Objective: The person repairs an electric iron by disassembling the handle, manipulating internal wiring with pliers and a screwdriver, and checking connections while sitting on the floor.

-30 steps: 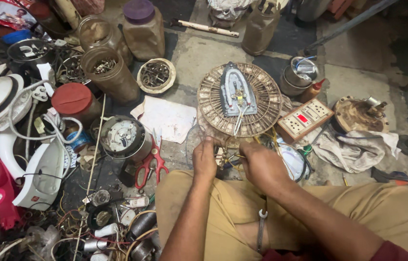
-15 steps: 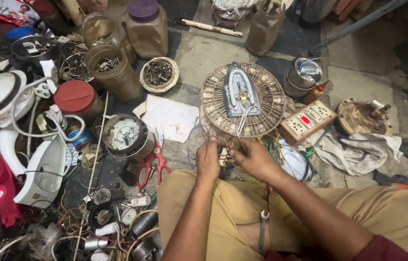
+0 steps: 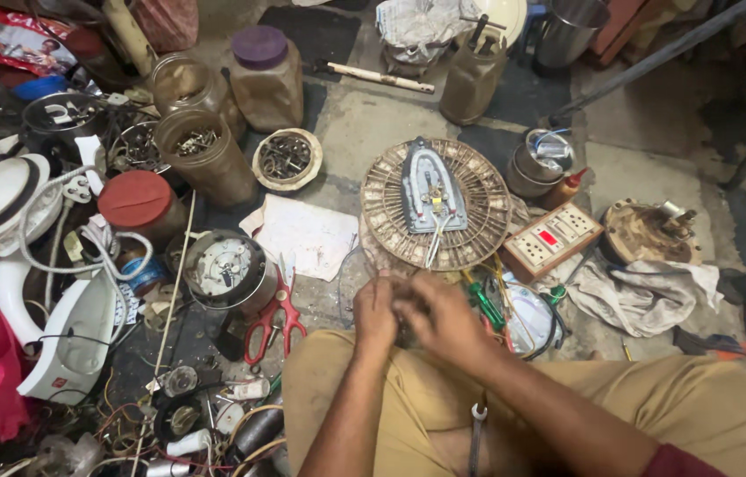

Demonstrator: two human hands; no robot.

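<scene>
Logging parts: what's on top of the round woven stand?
An iron soleplate lies on the woven stand, terminals and loose wires exposed. What sits beneath the soleplate is covered. Both hands work just below the stand.

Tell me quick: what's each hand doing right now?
Left hand: fingers curled, pinching something small; what it is cannot be told.
Right hand: curled against the left, contents hidden.
</scene>
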